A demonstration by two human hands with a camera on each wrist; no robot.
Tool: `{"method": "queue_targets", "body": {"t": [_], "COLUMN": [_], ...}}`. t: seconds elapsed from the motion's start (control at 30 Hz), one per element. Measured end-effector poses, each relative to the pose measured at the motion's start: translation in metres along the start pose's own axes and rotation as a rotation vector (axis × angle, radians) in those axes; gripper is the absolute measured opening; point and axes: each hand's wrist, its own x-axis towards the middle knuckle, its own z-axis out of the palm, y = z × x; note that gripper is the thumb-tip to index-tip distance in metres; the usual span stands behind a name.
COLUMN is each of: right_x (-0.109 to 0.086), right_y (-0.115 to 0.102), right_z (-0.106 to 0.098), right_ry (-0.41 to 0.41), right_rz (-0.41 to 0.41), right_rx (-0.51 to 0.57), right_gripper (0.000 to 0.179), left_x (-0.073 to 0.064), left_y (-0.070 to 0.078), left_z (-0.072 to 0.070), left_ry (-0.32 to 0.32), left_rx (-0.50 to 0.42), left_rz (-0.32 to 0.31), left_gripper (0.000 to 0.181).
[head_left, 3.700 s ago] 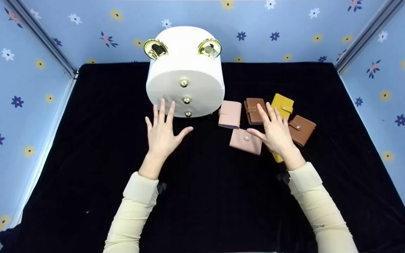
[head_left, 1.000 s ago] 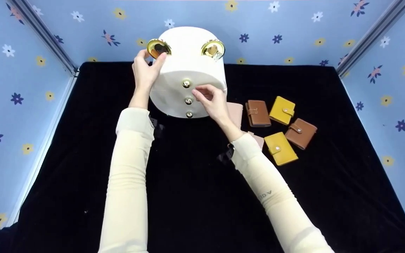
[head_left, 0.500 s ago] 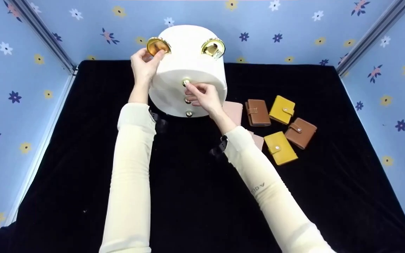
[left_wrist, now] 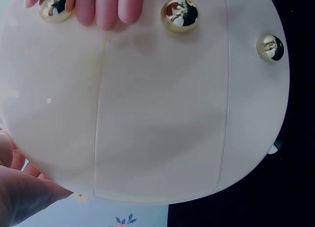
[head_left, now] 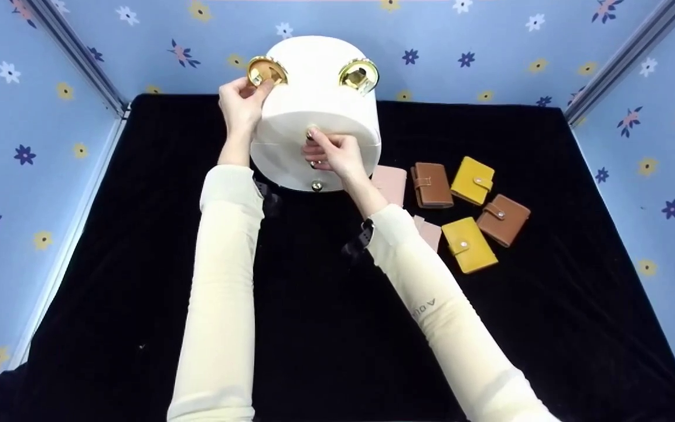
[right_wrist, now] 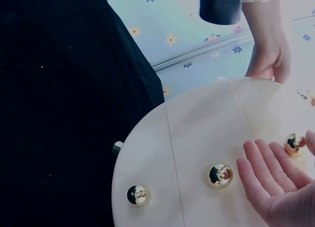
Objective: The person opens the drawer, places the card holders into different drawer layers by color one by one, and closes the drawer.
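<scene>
A white rounded drawer box stands at the back, its front carrying gold ball knobs in a column. Two round gold ornaments, like eyes, sit on its top; my left hand grips around the left ornament. My right hand pinches the top knob between thumb and forefinger, its other fingers held out before the front. Below them, the middle knob and bottom knob show untouched in the left wrist view. Seams between the drawers appear closed there.
Right of the box lie several small snap-strap wallets: a pink wallet and another pink one partly behind my right sleeve, brown wallets and yellow wallets. Black cloth covers the table. Flowered panels enclose the back and sides.
From open above the cloth and wallets, both hands have moved to the box. My left took hold of the left ornament; my right moved leftward from beside the knobs and took the top one.
</scene>
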Motion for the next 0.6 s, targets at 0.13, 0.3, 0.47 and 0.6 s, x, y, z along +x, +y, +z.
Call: {"method": "queue_targets", "body": {"t": [0.13, 0.3, 0.47, 0.6], "right_x": [-0.001, 0.006, -0.013, -0.020], "right_y": [0.003, 0.018, 0.012, 0.015], "right_z": [0.002, 0.001, 0.002, 0.000], "right_ry": [0.028, 0.020, 0.024, 0.022], "right_rz": [-0.059, -0.114, -0.132, -0.158], "right_rx": [0.015, 0.039, -0.003, -0.001], "right_gripper": [0.034, 0.033, 0.032, 0.032], "left_x": [0.001, 0.002, 0.002, 0.003], "left_y": [0.002, 0.003, 0.003, 0.004], "left_z": [-0.001, -0.003, -0.004, -0.004], "left_ry": [-0.004, -0.010, -0.015, -0.025], "left_rx": [0.005, 0.004, 0.047, 0.072], "left_rz": [-0.013, -0.032, -0.019, -0.029], "left_gripper": [0.026, 0.026, 0.027, 0.026]}}
